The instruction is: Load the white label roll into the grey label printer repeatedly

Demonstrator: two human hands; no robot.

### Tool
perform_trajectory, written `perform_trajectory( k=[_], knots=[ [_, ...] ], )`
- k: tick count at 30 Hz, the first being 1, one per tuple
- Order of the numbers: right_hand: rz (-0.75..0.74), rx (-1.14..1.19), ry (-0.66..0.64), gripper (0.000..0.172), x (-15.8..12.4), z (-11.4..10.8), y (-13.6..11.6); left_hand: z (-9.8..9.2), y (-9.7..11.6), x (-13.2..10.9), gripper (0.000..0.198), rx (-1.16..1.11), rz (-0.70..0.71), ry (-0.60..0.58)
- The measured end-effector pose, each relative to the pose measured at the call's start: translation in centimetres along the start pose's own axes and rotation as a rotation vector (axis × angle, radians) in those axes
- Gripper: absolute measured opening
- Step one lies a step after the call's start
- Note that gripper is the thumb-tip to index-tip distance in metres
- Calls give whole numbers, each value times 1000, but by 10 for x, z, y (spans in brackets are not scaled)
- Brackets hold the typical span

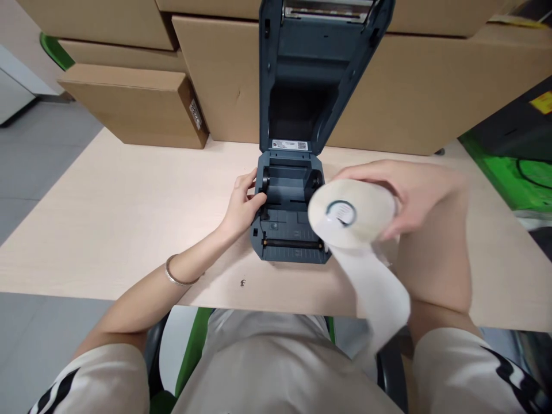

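Note:
A dark blue-grey label printer [291, 224] stands on the table with its lid [317, 63] raised upright behind it. My left hand [245, 204] grips the printer's left side wall, thumb over the rim and fingers along the outside. My right hand [401, 192] is wrapped round a roll of white labels [357, 210], held just right of the open printer bay. The roll's round end faces left towards me, and a loose strip [379, 293] hangs from it past the table's front edge. A black roller [293, 244] crosses the front of the bay.
Large cardboard boxes [224, 80] line the back of the table [107, 230]. A smaller flat carton [129, 103] stands at the back left. A green surface with a black cable [532, 178] lies at the right. A tiny dark scrap [242, 282] is near the front edge.

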State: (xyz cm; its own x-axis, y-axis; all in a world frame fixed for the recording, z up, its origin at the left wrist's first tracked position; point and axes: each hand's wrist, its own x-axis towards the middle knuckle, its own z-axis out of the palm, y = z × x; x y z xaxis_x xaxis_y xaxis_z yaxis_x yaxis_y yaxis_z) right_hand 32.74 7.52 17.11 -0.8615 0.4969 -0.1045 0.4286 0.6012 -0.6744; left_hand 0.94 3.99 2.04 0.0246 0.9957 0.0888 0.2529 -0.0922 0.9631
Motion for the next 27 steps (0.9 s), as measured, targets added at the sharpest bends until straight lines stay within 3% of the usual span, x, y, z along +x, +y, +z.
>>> perform_trajectory(
  k=[5,8,16,22,27],
  knots=[
    [164,-171,394,77,50,45,-3,0,0,0,85,-28,-13,-1],
    [260,-335,513,75,67,64,-3,1,1,-1,86,-21,-22,-5],
    [304,-506,520,76,70,69,-3,2,-1,-2,84,-43,-11,5],
    [246,-624,498,70,89,80,21,2,-2,-1,86,-54,-9,6],
    [240,-640,464,80,86,84,20,3,-2,-1,87,-51,-22,6]
  ],
)
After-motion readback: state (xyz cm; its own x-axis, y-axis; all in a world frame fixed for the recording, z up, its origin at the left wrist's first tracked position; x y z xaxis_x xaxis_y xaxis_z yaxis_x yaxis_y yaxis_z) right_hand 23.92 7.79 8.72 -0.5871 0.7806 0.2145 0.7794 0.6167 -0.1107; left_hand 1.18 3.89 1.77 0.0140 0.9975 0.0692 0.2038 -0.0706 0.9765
